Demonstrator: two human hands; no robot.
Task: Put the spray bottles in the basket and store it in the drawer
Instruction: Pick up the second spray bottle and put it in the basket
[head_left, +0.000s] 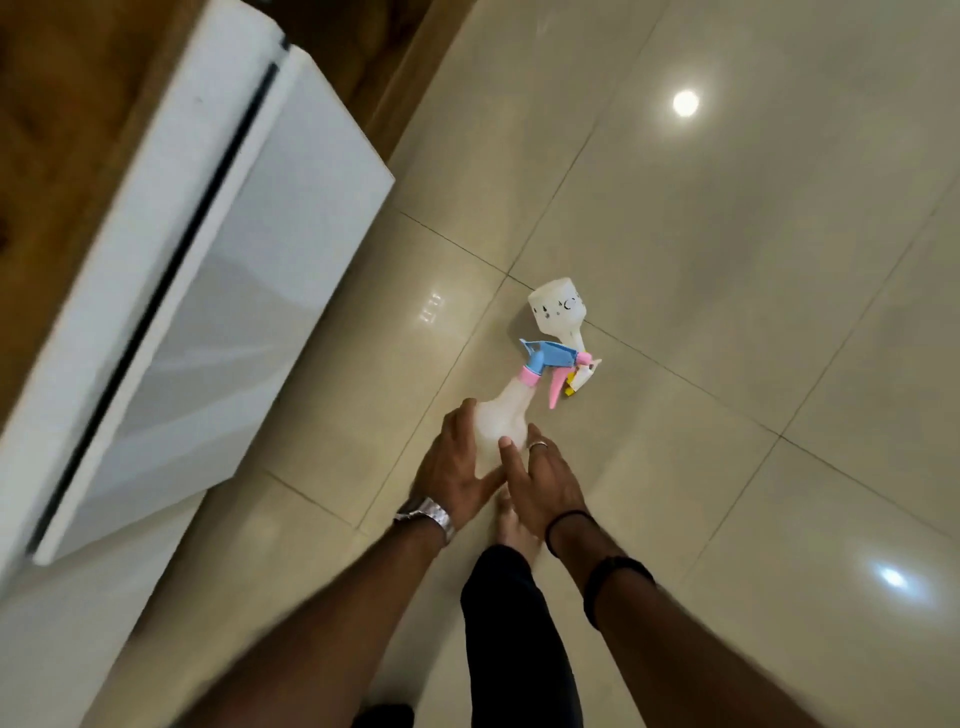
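Both hands open: left hand (451, 462) and right hand (540, 480) flank near spray bottle (501, 415); second bottle (560, 309) lies beyond on floor (727, 260).

The near spray bottle (501, 415) is cloudy white with a pink collar, blue head and pink trigger. The far spray bottle (558, 312) is white with small dark marks, its nozzle yellow. The floor (727, 260) is glossy beige tile; the drawer unit (208, 234) on the left is white.
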